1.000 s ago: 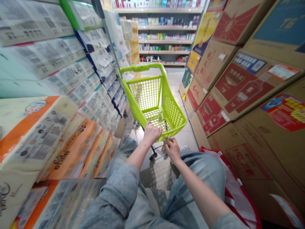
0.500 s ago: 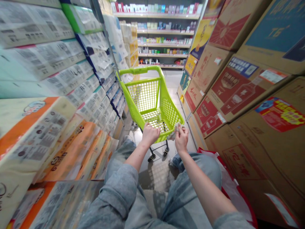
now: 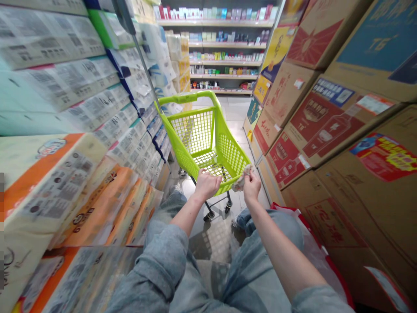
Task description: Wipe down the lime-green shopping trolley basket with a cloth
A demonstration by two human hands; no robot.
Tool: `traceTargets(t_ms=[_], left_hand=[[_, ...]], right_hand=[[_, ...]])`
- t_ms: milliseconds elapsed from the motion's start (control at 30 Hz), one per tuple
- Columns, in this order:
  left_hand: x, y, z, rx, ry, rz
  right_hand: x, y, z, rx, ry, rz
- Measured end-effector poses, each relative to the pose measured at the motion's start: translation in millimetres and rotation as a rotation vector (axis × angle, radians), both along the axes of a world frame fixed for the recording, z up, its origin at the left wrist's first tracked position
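A lime-green shopping cart [image 3: 224, 143] with lattice walls stands in front of my knees. My left hand [image 3: 207, 184] is closed around the near rim of its basket. At the basket's near right corner, my right hand [image 3: 252, 184] pinches a crumpled greyish-white cloth [image 3: 240, 184] that lies against the rim. Part of the cloth is covered by my fingers. A metal pole [image 3: 145, 65] rises from the far left of the cart.
Wrapped tissue packs [image 3: 91, 204] are stacked close on the left. Cardboard cartons [image 3: 325, 126] form a wall on the right. A red-edged white bag [image 3: 317, 256] sits beside my right leg. Shelves of small boxed goods [image 3: 224, 45] stand beyond the cart.
The cart has turned slightly, its far handle end shifting left. My right hand and the cloth have moved a little right along the corner. My left hand keeps its grip.
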State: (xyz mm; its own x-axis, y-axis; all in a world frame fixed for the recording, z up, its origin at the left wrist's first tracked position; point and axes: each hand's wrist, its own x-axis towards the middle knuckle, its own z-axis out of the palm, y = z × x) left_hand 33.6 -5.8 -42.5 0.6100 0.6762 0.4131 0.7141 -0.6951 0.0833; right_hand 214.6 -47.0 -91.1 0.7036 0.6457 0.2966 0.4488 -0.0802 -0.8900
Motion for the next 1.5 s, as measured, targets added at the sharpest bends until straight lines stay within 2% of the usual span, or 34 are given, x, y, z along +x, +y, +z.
traceTargets(t_ms=[133,233,400,533,633,800,933,1067,1167,1333,1500], left_hand=[[1.2,-0.8,5.0,-0.043,-0.037,-0.035],[-0.4,-0.3,5.3,-0.060,-0.041,-0.051],[-3.1,-1.4,3.1,-0.096,-0.039,-0.082],[2.1,-4.1,4.6,-0.114,-0.055,-0.113],[8.6,-5.6,6.3,-0.121,-0.061,-0.118],[12.1,-3.4,4.6,-0.114,-0.052,-0.139],[8.7,-1.9,2.6,-0.190,-0.067,-0.153],[3.1,-0.8,2.8,-0.225,-0.064,-0.237],[-6.8,7.3,5.9,-0.194,-0.040,-0.297],[-30.7,35.5,15.5,-0.141,0.011,-0.150],[-27.8,48.9,21.0,-0.074,0.164,-0.217]], right_hand=[[-45.7,-14.7,-12.5,0.019,0.003,0.107],[-58.9,-16.4,-15.0,0.021,0.032,0.156],[-20.4,10.0,-0.7,0.003,0.102,0.045],[4.6,29.3,8.8,-0.015,0.045,0.050],[0.0,29.5,7.0,-0.015,-0.009,0.071],[-27.7,14.5,-2.0,-0.038,-0.022,0.112],[-36.3,10.4,-0.4,-0.084,0.035,0.117],[-28.5,13.0,5.7,-0.184,0.054,0.043],[-18.5,13.6,9.5,-0.211,0.008,0.049],[-1.0,13.6,15.1,-0.278,-0.012,0.122],[10.2,11.8,17.4,-0.300,-0.035,0.124]])
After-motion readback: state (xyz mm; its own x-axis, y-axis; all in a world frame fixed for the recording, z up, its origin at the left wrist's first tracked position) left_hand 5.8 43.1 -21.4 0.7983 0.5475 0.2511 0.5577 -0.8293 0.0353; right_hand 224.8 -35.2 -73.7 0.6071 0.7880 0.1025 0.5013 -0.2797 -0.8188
